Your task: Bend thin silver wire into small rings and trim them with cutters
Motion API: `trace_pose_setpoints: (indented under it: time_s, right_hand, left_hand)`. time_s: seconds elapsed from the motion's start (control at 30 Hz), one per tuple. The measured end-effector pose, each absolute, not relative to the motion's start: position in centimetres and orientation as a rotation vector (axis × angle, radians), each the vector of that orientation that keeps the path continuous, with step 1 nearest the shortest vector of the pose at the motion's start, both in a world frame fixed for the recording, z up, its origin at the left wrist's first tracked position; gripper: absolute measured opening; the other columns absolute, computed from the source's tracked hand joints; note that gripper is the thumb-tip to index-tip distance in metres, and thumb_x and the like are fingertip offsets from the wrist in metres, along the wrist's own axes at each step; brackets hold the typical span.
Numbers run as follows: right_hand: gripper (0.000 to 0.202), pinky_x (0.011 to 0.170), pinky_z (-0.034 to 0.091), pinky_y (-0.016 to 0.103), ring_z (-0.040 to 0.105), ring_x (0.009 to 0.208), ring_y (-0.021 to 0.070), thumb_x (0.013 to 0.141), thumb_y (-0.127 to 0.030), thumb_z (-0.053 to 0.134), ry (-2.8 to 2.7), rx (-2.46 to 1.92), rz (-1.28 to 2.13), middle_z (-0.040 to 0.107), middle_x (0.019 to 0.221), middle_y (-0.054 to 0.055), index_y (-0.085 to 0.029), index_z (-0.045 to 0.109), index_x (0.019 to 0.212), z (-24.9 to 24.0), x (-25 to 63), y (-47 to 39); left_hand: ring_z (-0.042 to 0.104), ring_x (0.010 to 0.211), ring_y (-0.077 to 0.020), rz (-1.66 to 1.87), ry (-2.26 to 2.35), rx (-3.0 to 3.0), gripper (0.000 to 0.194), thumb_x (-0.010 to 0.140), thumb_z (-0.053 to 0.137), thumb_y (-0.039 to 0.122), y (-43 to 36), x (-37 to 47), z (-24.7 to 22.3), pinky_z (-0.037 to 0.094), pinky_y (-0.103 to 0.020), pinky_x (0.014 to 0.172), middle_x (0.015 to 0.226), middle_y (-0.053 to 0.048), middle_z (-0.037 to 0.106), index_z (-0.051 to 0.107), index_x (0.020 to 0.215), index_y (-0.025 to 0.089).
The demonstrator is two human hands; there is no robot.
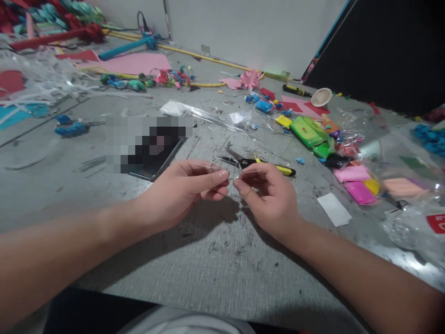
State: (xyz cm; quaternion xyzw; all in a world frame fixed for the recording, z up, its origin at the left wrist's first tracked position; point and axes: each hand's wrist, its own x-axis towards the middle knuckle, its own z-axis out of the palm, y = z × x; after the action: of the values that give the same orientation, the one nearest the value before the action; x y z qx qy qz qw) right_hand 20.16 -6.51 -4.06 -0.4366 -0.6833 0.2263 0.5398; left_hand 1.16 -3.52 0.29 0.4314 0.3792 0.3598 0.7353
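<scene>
My left hand (pixel 198 183) is closed in a pinch, thumb against the fingers, on a thin silvery wire (pixel 225 159). Facing it, a small gap away, my right hand (pixel 267 192) pinches another part of the wire. Between the hands the wire rises in a small bent shape; its exact form is too fine to make out. Just behind the fingertips lies a pair of scissors (pixel 243 161) with black and yellow handles, partly covered by my right hand. A phone (pixel 153 162), its screen partly blurred out, lies beyond my left wrist.
Long thin wires (pixel 215 119) lie behind the hands. Bright clay packets (pixel 309 134) and a white paper piece (pixel 334 208) are on the right. Blue-handled pliers (pixel 71 127), clear plastic strips (pixel 45 74) and coloured paper (pixel 132 62) lie to the left and back.
</scene>
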Motion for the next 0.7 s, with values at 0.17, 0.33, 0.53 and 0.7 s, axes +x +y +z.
trace_pose_setpoints:
  time_s: [0.17,0.33,0.53,0.7]
  right_hand:
    - [0.008,0.075,0.057,0.029,0.067,0.079,0.0137,0.093,-0.025,0.07,-1.683,-1.043,0.498,0.07,0.088,-0.001,-0.023,0.063,0.096,-4.0,20.3,-6.5]
    - [0.009,0.075,0.056,0.03,0.067,0.079,0.0146,0.093,-0.026,0.071,-1.668,-1.03,0.51,0.07,0.087,-0.001,-0.024,0.063,0.097,-4.0,20.3,-6.6]
    - [0.007,0.07,0.054,0.03,0.066,0.073,0.0149,0.094,-0.023,0.069,-1.777,-1.016,0.364,0.071,0.082,0.0,-0.023,0.064,0.09,-3.2,20.4,-6.7]
    - [0.009,0.068,0.052,0.029,0.064,0.071,0.0143,0.094,-0.02,0.067,-1.812,-0.98,0.33,0.069,0.077,-0.001,-0.023,0.063,0.087,-2.8,20.3,-6.9]
  left_hand:
    - [0.062,0.061,-0.0066,0.752,0.837,0.955,0.011,0.084,0.077,0.018,-3.8,1.2,0.2,0.049,-0.013,0.057,0.067,-0.001,0.069,0.077,0.074,0.014]
    - [0.061,0.059,-0.0073,0.705,0.885,0.947,0.012,0.083,0.079,0.022,-3.8,1.1,0.4,0.049,-0.014,0.056,0.065,-0.002,0.069,0.075,0.075,0.014]
    - [0.062,0.057,-0.0081,0.692,0.894,0.921,0.012,0.079,0.082,0.022,-3.8,1.0,0.4,0.049,-0.016,0.054,0.066,-0.002,0.07,0.075,0.073,0.014]
    - [0.062,0.056,-0.0078,0.657,0.877,0.912,0.013,0.08,0.082,0.022,-3.7,1.0,0.5,0.05,-0.016,0.054,0.064,-0.002,0.07,0.075,0.072,0.014]
